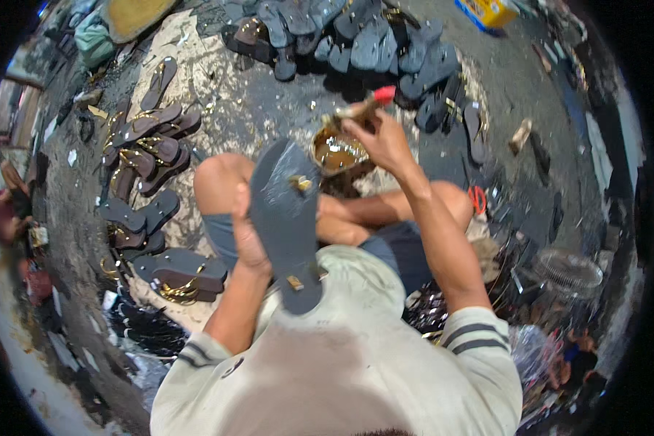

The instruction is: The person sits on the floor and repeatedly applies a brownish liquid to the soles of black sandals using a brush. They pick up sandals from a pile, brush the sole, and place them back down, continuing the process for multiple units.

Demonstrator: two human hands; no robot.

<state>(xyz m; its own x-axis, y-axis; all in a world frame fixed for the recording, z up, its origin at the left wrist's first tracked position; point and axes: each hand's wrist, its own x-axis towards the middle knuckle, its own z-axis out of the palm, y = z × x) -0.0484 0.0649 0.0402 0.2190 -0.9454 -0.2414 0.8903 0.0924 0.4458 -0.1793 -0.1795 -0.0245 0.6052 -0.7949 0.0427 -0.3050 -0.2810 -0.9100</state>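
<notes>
My left hand (247, 236) is closed on the left edge of a dark grey sandal sole (283, 218), held upright over my lap. The sole's upper part looks wet and shiny, and gold-coloured strap pieces (299, 183) show on its face. In my right hand (386, 144) is a brush (356, 112) with a tan body and a red end, partly hidden by my fingers. Just below it stands a container (332, 173) of glossy amber-brown liquid, in front of my crossed legs. The brush's working end is blurred, so I cannot tell whether it touches the container.
Brown sandals with gold straps (149, 156) lie piled on the left, with more grey ones (189, 265) nearer me. Many dark soles (370, 43) line the far side. Red-handled scissors (477, 199) and a fan guard (568, 272) are on the right. A yellow box (487, 13) stands far right.
</notes>
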